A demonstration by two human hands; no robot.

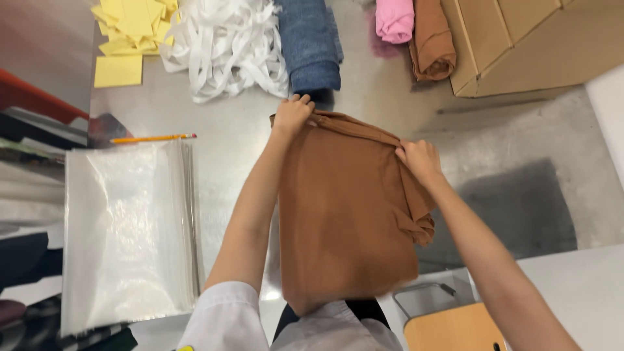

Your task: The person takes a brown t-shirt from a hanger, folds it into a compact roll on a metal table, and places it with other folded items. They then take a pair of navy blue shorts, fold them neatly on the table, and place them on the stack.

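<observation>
Steel desk (234, 140) below, both hands pinch a folded brown garment (344, 214) by its top edge: left hand (292, 115) and right hand (419, 159) fingers closed on its corners.

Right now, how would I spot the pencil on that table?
Start at the metal table and find the stack of clear plastic bags left of the person's left hand. Just beyond the stack's far edge lies the orange pencil, the only thin stick there, unlike the flat yellow paper squares beyond it.
</observation>
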